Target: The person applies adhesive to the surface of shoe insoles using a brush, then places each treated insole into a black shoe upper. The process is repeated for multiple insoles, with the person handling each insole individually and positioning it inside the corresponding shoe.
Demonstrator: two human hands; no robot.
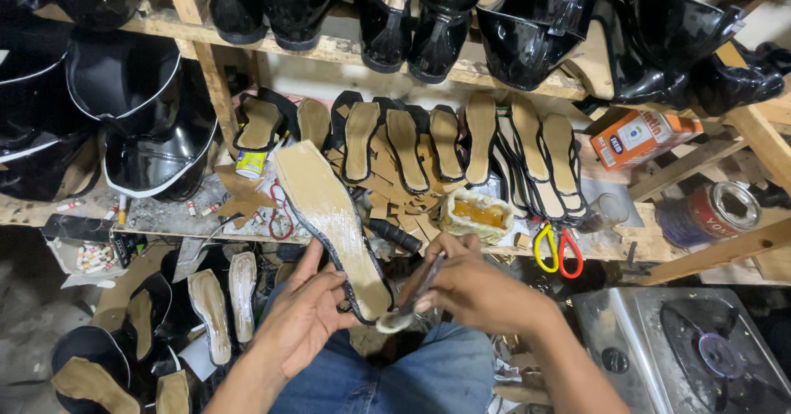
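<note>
Head view: the left hand (301, 315) is gripping a tan shoe sole (329, 224) with a dark rim, fingers clasped around its lower end, holding it tilted above the lap. The right hand (470, 286) is pinching a glue brush (408, 303), its tip touching the sole's near end. Just beyond are sitting a glue tub (476, 214) (amber contents), a row of insoles (461, 154) and red-and-yellow scissors (558, 249).

Tan insole (328, 216), black edging; scissors (558, 249) yellow and red handles; orange box (638, 136); blue jeans (428, 377).
</note>
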